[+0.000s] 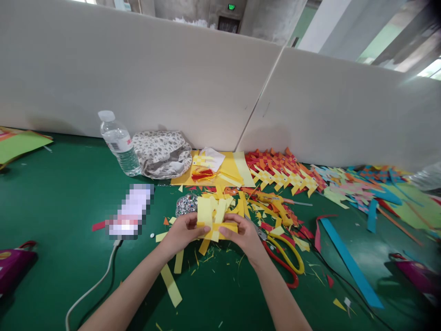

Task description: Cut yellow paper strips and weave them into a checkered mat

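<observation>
Between my two hands is a small bundle of yellow paper strips [206, 210], pale strips standing upright with a deeper yellow one lying across them. My left hand [184, 233] pinches the left end of the crosswise strip, thumb in front. At the other end, my right hand [241, 232] grips it the same way; the fingers behind the paper are partly hidden. Scissors [284, 255] with red and yellow handles lie just right of my right hand. A clear container of googly eyes [186, 205] sits beyond my left hand. Loose yellow strips [171, 285] lie below my left wrist.
A water bottle [120, 146] and a patterned cloth bag [161, 154] stand against the partition [155, 82]. A yellow glue gun [277, 204] lies among paper scraps, its black cord trailing right. Woven paper fish [275, 168] pile behind. A phone [132, 209] with a white cable lies left.
</observation>
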Demonstrator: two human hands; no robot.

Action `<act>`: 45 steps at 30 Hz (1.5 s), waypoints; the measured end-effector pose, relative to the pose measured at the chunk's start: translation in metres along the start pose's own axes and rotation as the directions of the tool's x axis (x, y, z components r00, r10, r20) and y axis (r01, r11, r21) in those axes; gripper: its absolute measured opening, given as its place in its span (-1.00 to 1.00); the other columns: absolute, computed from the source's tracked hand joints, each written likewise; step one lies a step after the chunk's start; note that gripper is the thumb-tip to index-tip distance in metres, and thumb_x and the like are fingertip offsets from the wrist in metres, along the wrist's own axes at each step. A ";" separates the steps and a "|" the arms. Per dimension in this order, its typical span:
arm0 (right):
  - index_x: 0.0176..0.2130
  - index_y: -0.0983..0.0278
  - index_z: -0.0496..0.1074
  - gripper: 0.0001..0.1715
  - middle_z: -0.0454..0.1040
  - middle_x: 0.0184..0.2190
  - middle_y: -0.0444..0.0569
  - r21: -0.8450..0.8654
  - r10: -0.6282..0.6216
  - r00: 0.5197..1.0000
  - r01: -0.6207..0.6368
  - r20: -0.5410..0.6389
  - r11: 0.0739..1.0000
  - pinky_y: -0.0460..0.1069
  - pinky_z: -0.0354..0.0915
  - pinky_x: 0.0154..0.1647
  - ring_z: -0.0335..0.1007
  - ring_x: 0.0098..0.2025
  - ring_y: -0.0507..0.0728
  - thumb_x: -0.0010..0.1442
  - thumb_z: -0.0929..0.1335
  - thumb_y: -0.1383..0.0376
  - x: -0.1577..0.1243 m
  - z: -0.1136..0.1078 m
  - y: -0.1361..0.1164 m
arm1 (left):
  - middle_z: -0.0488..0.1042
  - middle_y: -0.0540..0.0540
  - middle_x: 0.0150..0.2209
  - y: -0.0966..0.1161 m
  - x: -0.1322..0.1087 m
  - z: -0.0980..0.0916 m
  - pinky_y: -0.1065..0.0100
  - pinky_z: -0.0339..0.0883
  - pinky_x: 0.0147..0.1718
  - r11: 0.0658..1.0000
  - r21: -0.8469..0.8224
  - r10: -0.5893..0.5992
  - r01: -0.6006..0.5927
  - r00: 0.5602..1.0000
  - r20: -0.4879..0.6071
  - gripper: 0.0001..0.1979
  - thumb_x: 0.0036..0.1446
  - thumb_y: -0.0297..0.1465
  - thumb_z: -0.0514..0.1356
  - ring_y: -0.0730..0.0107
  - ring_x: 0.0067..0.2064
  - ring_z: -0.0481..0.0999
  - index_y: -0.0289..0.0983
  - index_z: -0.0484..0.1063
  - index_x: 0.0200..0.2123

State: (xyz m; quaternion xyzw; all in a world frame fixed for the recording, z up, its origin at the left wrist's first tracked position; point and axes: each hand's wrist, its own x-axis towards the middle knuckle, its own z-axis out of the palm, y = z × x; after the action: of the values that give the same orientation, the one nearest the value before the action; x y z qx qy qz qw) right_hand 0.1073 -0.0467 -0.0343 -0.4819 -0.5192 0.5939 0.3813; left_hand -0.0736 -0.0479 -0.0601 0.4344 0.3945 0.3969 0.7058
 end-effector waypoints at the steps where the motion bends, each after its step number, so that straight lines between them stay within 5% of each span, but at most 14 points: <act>1: -0.32 0.28 0.44 -0.67 0.51 -0.40 -0.06 -0.009 0.006 1.000 -0.006 0.007 1.000 -0.05 0.33 -0.34 0.43 -0.33 0.13 -0.15 0.46 0.22 0.000 -0.002 -0.001 | 0.53 -0.09 -0.28 0.002 -0.001 0.000 0.27 0.33 -0.26 0.999 0.029 -0.016 0.016 1.000 0.003 -0.64 -0.16 -0.37 0.30 0.30 -0.29 0.49 -0.28 0.43 -0.21; 11: -0.39 0.29 0.51 -0.77 0.55 -0.43 -0.05 -0.085 -0.026 0.999 0.028 0.027 0.996 0.00 0.35 -0.33 0.46 -0.35 0.17 -0.10 0.43 0.21 0.000 -0.004 0.006 | 0.46 -0.05 -0.32 0.000 -0.004 0.003 0.34 0.37 -0.42 0.982 0.181 -0.070 0.058 0.996 0.060 -0.66 -0.07 -0.33 0.23 0.32 -0.32 0.46 -0.26 0.37 -0.17; 26: -0.49 0.30 0.50 -0.82 0.51 -0.56 -0.07 -0.126 -0.075 0.980 0.052 -0.186 0.991 -0.04 0.34 -0.45 0.43 -0.47 0.13 -0.13 0.44 0.22 0.003 0.005 0.012 | 0.47 -0.06 -0.36 -0.001 -0.003 0.004 0.36 0.36 -0.47 0.981 0.161 -0.111 0.110 0.994 0.002 -0.69 -0.11 -0.34 0.24 0.31 -0.36 0.48 -0.29 0.31 -0.25; 32: -0.46 0.32 0.46 -0.69 0.52 -0.52 -0.02 -0.085 -0.064 0.986 0.051 -0.156 0.995 -0.02 0.38 -0.42 0.46 -0.45 0.15 -0.11 0.42 0.11 0.003 0.008 0.008 | 0.47 -0.04 -0.39 -0.008 -0.001 0.002 0.39 0.34 -0.48 0.993 0.103 -0.064 0.062 0.998 0.018 -0.62 -0.20 -0.41 0.30 0.36 -0.41 0.47 -0.29 0.32 -0.24; 37: -0.21 0.28 0.35 -0.47 0.54 -0.31 0.02 -0.035 -0.033 0.997 0.031 -0.069 0.999 0.02 0.39 -0.30 0.47 -0.26 0.22 -0.20 0.48 0.17 0.000 0.013 0.004 | 0.46 -0.02 -0.43 -0.006 -0.002 0.007 0.42 0.32 -0.52 0.994 0.087 -0.068 0.066 0.998 0.019 -0.58 -0.24 -0.39 0.33 0.41 -0.45 0.44 -0.29 0.34 -0.24; 45: -0.18 0.21 0.23 -0.44 0.53 -0.41 -0.08 -0.011 -0.029 0.982 0.028 -0.185 1.000 0.02 0.39 -0.33 0.49 -0.33 0.20 -0.19 0.47 0.24 0.001 0.011 0.007 | 0.38 0.04 -0.49 0.000 -0.003 0.011 0.40 0.32 -0.47 0.989 0.088 -0.116 0.119 0.992 -0.040 -0.67 -0.16 -0.22 0.27 0.42 -0.44 0.40 -0.28 0.34 -0.34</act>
State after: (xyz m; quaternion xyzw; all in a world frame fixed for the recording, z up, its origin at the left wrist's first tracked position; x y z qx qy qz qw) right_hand 0.0972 -0.0498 -0.0414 -0.5292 -0.4908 0.5389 0.4343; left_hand -0.0652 -0.0539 -0.0556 0.4350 0.4490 0.3438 0.7007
